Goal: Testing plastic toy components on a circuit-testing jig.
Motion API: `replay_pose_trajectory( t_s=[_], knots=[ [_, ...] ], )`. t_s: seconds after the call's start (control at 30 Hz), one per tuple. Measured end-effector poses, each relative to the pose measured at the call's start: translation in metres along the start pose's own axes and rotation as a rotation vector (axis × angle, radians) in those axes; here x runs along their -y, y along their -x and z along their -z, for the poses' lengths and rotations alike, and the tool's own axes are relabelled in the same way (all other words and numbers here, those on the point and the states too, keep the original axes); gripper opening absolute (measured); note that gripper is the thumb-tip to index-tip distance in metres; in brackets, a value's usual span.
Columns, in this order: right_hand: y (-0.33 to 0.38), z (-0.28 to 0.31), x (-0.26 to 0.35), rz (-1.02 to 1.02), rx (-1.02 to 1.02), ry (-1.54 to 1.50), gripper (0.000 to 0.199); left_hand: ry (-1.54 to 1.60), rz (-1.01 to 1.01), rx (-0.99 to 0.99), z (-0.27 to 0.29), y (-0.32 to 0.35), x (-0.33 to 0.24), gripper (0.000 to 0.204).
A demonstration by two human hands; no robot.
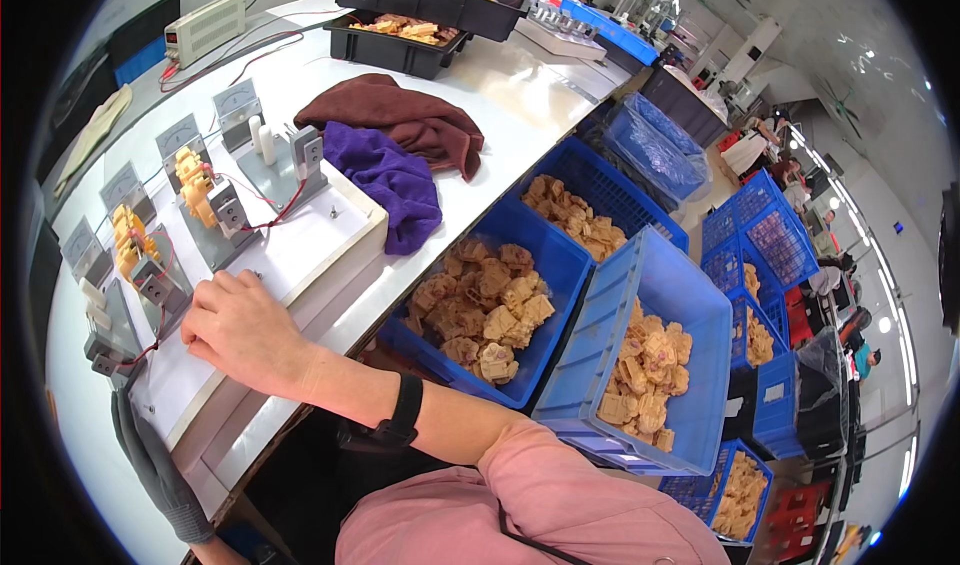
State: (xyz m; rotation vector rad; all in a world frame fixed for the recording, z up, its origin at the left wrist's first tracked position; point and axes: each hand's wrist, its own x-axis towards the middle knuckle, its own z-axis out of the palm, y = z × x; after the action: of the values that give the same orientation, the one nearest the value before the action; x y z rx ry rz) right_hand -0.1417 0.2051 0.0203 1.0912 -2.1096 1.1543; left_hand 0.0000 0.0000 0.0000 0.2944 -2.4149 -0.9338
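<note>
My left hand (pixel 158 462), in a dark grey glove, reaches along the bench edge; its fingertips meet the dark terminal block of the nearest test fixture (pixel 118 325), and their grip is hidden. Bare, my right hand (pixel 240 330) hovers over the white fixture board (pixel 335 235) with curled fingers, and whatever is between them cannot be made out. Two fixtures beyond it carry yellow plastic coil-like parts, one yellow part (pixel 130 240) nearer and another yellow part (pixel 197 187) farther. The farthest fixture (pixel 270 170) bears white posts. Grey panel meters (pixel 237 108) stand behind the row.
A purple cloth (pixel 380 180) and a brown cloth (pixel 410 115) lie beyond the board. Black trays (pixel 430 10) of parts are stacked farther back, near a power supply (pixel 205 30). Blue crates (pixel 575 310) of yellowish parts stand at my right, beside the bench.
</note>
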Motion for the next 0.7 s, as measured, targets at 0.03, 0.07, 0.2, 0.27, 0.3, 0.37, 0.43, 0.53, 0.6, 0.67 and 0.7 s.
replay_pose_trajectory(
  t_s=[0.03, 0.07, 0.2, 0.27, 0.3, 0.37, 0.43, 0.53, 0.6, 0.67, 0.7],
  knots=[
    [0.000, 0.000, 0.000, 0.008, -0.012, 0.001, 0.007, 0.009, 0.016, -0.003, 0.000, 0.001, -0.003, 0.045],
    [0.000, 0.000, 0.000, 0.010, -0.009, 0.003, 0.007, 0.017, 0.032, -0.005, 0.000, 0.001, -0.005, 0.045],
    [0.000, 0.000, 0.000, 0.017, -0.007, -0.002, 0.007, 0.019, 0.013, -0.020, -0.001, 0.000, -0.004, 0.044],
    [0.000, 0.001, 0.001, 0.014, -0.001, -0.003, 0.007, 0.026, 0.020, -0.021, -0.001, 0.000, -0.006, 0.044],
    [0.000, 0.001, 0.001, 0.011, 0.003, -0.001, 0.007, 0.033, 0.025, -0.022, -0.002, 0.000, -0.007, 0.044],
    [-0.001, 0.001, 0.000, 0.018, 0.000, -0.004, 0.007, 0.025, 0.020, -0.020, -0.001, 0.000, -0.007, 0.044],
    [-0.001, 0.000, 0.000, 0.022, -0.006, -0.002, 0.007, 0.019, 0.011, -0.015, -0.001, -0.001, -0.006, 0.044],
    [0.000, 0.000, 0.000, 0.023, -0.014, -0.003, 0.006, 0.027, 0.024, -0.009, -0.001, -0.001, -0.005, 0.044],
    [0.001, 0.003, -0.002, 0.024, -0.021, 0.010, 0.006, 0.000, -0.007, 0.001, -0.003, -0.002, -0.006, 0.044],
    [0.002, 0.008, -0.005, 0.015, -0.032, 0.025, 0.006, 0.013, -0.020, 0.009, -0.008, -0.005, -0.006, 0.044],
    [0.003, 0.012, -0.006, 0.010, -0.040, 0.036, 0.006, 0.024, -0.029, 0.012, -0.012, -0.007, -0.007, 0.044]
  ],
)
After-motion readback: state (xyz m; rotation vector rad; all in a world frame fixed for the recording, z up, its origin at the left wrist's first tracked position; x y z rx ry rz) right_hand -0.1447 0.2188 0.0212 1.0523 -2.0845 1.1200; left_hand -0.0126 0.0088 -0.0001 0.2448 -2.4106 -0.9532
